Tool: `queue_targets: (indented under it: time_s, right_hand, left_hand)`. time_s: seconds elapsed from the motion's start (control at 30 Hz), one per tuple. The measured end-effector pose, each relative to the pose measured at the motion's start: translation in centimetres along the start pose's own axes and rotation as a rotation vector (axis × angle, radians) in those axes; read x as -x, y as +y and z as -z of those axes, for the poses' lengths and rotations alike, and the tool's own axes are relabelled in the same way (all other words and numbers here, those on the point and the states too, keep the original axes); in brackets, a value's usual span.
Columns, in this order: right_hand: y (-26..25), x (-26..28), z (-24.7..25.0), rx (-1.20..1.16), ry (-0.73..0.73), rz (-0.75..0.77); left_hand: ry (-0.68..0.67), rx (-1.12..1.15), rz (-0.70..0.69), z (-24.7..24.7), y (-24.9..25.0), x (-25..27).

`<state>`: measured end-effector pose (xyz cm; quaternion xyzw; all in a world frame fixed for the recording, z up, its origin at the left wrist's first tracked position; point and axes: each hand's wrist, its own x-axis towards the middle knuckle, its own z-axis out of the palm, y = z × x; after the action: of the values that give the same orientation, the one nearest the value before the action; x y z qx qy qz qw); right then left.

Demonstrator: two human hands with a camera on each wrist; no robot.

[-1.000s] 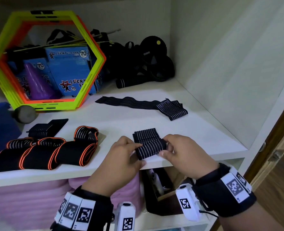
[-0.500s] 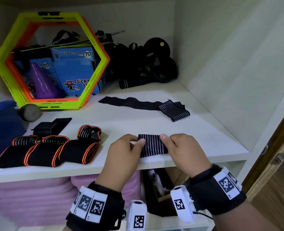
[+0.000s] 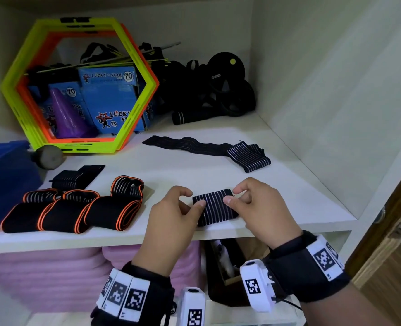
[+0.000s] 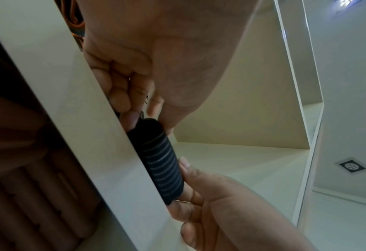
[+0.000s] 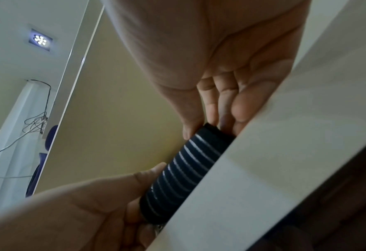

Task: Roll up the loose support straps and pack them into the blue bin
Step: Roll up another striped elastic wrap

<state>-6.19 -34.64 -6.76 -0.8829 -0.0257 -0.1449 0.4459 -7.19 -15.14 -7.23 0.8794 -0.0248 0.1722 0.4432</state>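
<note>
A rolled black strap with white stripes [image 3: 214, 207] lies near the front edge of the white shelf [image 3: 289, 208]. My left hand [image 3: 193, 197] pinches its left end, thumb on the fabric and fingers curled behind. At the right end my right hand [image 3: 233, 195] grips it the same way. The wrist views show the roll [image 4: 162, 161] [image 5: 184, 173] held between both hands against the shelf edge. One loose striped strap [image 3: 209, 149] lies stretched out farther back. The blue bin [image 3: 4, 175] stands at the far left, its inside hidden.
Several rolled orange-edged straps [image 3: 72, 212] and a small black striped one [image 3: 75, 177] lie left of my hands. A green-and-orange hexagon frame [image 3: 77, 83], blue boxes, a purple cone and black gear fill the back. The cupboard wall closes off the right side.
The strap's loose flap has been rolled in and the roll now rests flat on the shelf. My fingers have shifted from on top of it to its two ends.
</note>
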Motion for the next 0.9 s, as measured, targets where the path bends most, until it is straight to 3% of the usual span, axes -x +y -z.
queue_targets:
  time_s: [0.43,0.6,0.9]
  right_hand:
    - [-0.6,0.2,0.9,0.031,-0.13,0.119]
    - [-0.8,-0.1,0.8,0.097,-0.305,0.228]
    - [-3.5,-0.2,-3.2,0.097,-0.324,0.344]
  left_hand:
    - [0.05,-0.02,-0.073,0.4,0.5,1.4]
    - [0.056,-0.167,-0.093,0.4,0.4,2.0]
    - [0.2,-0.366,-0.127,3.5,-1.7,3.0]
